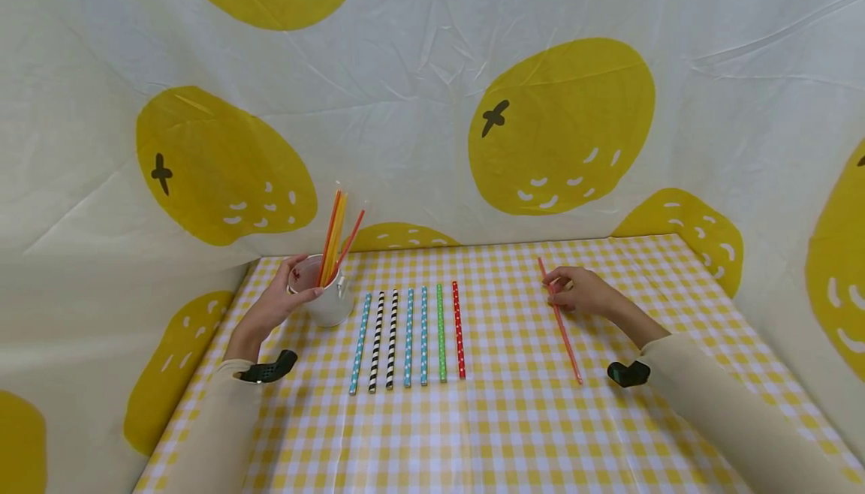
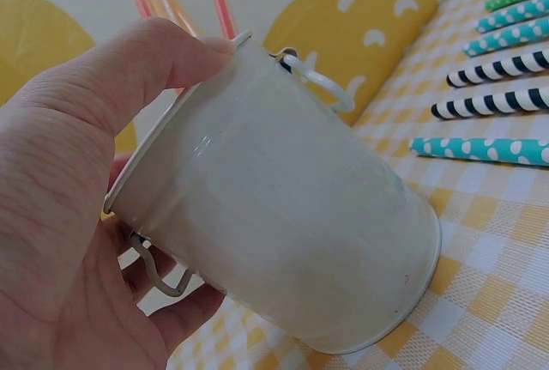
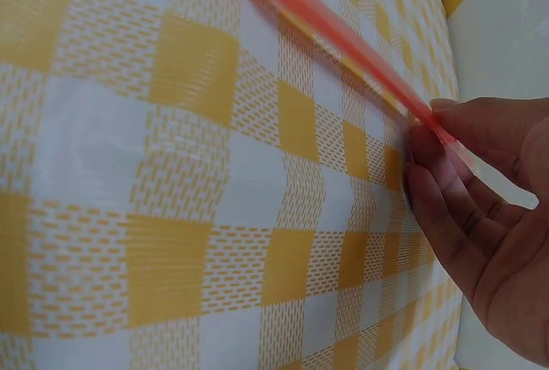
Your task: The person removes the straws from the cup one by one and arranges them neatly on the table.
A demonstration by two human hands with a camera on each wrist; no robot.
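Note:
At the back left, a small white metal bucket (image 1: 330, 308) with side handles holds several orange, yellow and red straws (image 1: 335, 242). My left hand (image 1: 273, 305) grips its rim, with the thumb (image 2: 193, 57) over the near edge and the fingers around the far side. On the right, my right hand (image 1: 583, 291) pinches a translucent red straw (image 1: 568, 344) near its far end. Some clear film (image 3: 459, 151) shows at that end, between the fingertips. The straw lies along the tablecloth, or just above it; I cannot tell which.
Between my hands lies a row of paper straws: blue dotted (image 1: 360, 344), black-and-white striped (image 1: 377, 340), green (image 1: 441, 332) and red dotted (image 1: 459, 329). A yellow checked cloth (image 1: 513, 434) covers the table. A lemon-printed sheet (image 1: 405, 156) hangs behind it.

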